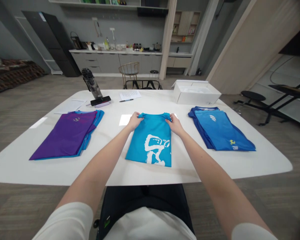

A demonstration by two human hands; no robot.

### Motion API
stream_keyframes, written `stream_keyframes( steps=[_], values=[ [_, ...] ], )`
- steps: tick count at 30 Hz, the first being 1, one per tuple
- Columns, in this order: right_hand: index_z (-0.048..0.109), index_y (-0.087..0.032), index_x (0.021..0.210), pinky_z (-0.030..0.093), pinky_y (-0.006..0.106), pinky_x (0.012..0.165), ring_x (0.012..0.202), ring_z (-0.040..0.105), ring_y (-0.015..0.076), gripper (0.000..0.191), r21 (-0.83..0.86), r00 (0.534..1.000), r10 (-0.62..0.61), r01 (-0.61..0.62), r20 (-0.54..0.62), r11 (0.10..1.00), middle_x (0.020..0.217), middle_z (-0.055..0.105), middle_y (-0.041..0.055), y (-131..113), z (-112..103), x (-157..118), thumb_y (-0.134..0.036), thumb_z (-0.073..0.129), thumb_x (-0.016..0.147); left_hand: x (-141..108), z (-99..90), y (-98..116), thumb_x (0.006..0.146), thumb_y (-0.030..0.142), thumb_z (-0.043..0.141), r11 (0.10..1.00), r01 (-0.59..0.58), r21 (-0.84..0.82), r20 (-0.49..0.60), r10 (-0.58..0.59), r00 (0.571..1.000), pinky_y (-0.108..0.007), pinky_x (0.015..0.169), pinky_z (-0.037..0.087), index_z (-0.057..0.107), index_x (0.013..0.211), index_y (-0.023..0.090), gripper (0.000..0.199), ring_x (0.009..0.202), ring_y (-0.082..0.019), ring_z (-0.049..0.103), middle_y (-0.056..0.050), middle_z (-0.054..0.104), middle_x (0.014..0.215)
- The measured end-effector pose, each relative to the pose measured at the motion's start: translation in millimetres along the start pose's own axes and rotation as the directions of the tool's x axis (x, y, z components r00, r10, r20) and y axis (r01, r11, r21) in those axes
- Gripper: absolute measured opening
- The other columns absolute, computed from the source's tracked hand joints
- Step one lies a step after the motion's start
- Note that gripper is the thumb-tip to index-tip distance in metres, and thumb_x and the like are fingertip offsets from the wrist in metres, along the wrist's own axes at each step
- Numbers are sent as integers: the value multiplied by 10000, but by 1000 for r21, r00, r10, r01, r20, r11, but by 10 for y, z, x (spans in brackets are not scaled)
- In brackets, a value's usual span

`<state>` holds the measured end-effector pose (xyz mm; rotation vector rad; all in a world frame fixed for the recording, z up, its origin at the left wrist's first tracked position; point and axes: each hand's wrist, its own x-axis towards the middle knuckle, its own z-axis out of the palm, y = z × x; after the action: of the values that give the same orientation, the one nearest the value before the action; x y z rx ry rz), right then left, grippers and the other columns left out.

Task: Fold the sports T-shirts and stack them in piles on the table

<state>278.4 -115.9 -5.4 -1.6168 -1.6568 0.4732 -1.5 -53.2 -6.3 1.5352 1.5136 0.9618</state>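
A folded turquoise shirt [137, 146] with white lettering lies on the white table [90, 170] in front of me. My left hand [134, 121] pinches its far left corner by the collar. At the far right corner, my right hand [175, 124] grips the fabric between thumb and fingers. A purple shirt [65, 133] rests folded on a blue one at the left of the table. To the right, a light blue shirt [215, 126] lies on darker blue folded shirts.
Along the table's far side are a tall bottle [92, 84], a black phone-like object [100, 100], papers [131, 94], a pen [126, 100] and an open white box [196, 93]. Chairs [143, 83] stand beyond the table's far edge.
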Motion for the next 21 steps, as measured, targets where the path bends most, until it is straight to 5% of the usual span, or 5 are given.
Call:
stream_keyframes(
  steps=[3, 9, 16, 19, 21],
  values=[
    [521, -242, 1112, 500, 325, 790, 855, 646, 232, 219, 30, 997, -49, 50, -55, 998, 1009, 713, 60, 51, -305, -194, -376, 486, 943, -19, 268, 299, 710, 242, 773, 975, -4, -220, 121, 31, 992, -322, 813, 540, 631, 1208, 161, 524, 901, -199, 694, -81, 736, 1057],
    [540, -232, 1146, 493, 365, 930, 1055, 657, 274, 220, -73, 972, -98, 84, -214, 994, 1162, 711, 102, 296, -1089, -701, -287, 443, 957, -144, 1043, 1010, 699, 238, 724, 943, -230, -242, 311, 300, 902, -311, 801, 507, 630, 871, 174, 206, 823, -182, 625, 12, 649, 812],
    [590, -227, 1134, 515, 371, 872, 941, 656, 255, 220, -166, 887, -24, -60, -462, 984, 1096, 711, 87, 814, -2189, -1396, -289, 489, 950, -529, 2114, 1845, 907, 297, 607, 798, -536, -276, 482, 597, 641, -321, 961, 473, 607, 1048, 187, 179, 1017, -206, 608, -18, 668, 1008],
    [609, -231, 1123, 521, 325, 749, 861, 645, 218, 220, -130, 832, -3, -83, -555, 988, 1051, 710, 59, 973, -2734, -1558, -361, 548, 957, -714, 2534, 2197, 936, 326, 608, 735, -528, -424, 510, 676, 532, -356, 1029, 460, 616, 1139, 183, 248, 1111, -234, 611, -54, 678, 1130],
    [626, -226, 1117, 511, 302, 707, 862, 647, 208, 250, -106, 824, -33, -33, -565, 994, 1033, 712, 47, 1047, -3116, -1527, -405, 598, 945, -805, 2799, 2417, 943, 328, 618, 715, -460, -527, 494, 698, 518, -373, 1051, 460, 614, 1159, 189, 256, 1146, -240, 616, -58, 677, 1167]
  ],
)
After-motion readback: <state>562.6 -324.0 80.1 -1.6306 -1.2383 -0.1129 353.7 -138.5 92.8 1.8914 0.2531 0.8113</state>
